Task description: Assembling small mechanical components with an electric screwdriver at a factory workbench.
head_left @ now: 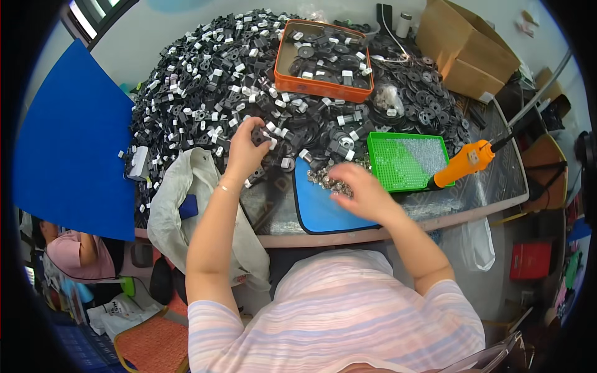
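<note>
Though it is partly hidden, the held part (258, 135) looks black

The worktop (268, 208) is brightly lit; a window (83, 20) beyond its far left is overexposed; straight lines around it are bowed.

A: ok so what are the hands up to?

B: left hand (247, 149) is out to the left of the blue mat's (333, 214) far left corner, thumb and index finger curled toward each other, kinda pinchy. right hand (362, 191) is over the mat, thumb and index spread with a clear gap.

A: and the arms?

B: left forearm (214, 239) is bare, goes up left of the mat, not touching it. right forearm (423, 248), also bare, slants in from beyond the mat's near right corner, pointing inward tbh.
</note>
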A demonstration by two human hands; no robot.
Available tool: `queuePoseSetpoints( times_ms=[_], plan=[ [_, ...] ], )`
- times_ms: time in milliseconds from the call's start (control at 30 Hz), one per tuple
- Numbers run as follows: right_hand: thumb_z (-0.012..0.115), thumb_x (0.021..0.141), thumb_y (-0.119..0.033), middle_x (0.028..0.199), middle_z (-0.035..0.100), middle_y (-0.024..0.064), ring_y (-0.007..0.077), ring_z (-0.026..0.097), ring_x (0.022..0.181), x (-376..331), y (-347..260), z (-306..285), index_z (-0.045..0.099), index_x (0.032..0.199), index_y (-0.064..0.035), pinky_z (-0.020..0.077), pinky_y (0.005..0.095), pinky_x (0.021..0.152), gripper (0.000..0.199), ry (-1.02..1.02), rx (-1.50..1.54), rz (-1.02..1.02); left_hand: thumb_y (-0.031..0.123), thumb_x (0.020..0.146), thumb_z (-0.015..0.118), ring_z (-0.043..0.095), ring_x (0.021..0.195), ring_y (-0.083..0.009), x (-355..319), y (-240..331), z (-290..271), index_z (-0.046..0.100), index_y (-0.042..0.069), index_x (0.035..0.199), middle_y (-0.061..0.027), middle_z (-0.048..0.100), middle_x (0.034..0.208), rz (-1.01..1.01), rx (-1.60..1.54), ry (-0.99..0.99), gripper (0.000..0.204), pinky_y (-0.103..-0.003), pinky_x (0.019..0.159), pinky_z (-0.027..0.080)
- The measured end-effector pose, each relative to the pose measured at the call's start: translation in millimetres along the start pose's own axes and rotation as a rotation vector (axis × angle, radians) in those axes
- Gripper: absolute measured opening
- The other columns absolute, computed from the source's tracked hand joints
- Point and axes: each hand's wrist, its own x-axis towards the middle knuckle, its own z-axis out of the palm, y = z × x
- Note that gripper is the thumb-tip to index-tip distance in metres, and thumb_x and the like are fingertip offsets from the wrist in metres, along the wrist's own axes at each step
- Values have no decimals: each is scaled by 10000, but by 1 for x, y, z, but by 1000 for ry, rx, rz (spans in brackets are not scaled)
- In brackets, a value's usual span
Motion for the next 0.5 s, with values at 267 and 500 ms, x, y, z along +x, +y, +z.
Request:
queuePoseSetpoints(
  times_ms=[267,500],
  plan=[
    [745,692,-191,1101,592,112,310,563,1044,68,25,2,600,1139,-84,464,432,898,482,-146,-355,233,-17,703,710,585,897,-240,-110,47,44,559,47,1051,-95,577,966,138,-157,-290,385,-311,801,474],
    [652,753,-125,875,641,98,284,630,841,59,20,-10,655,897,-52,501,395,770,161,181,54,206,248,742,748,520,989,-320,-138,14,74,498,60,1300,-146,541,1104,248,110,-212,640,-391,872,438]
  ],
)
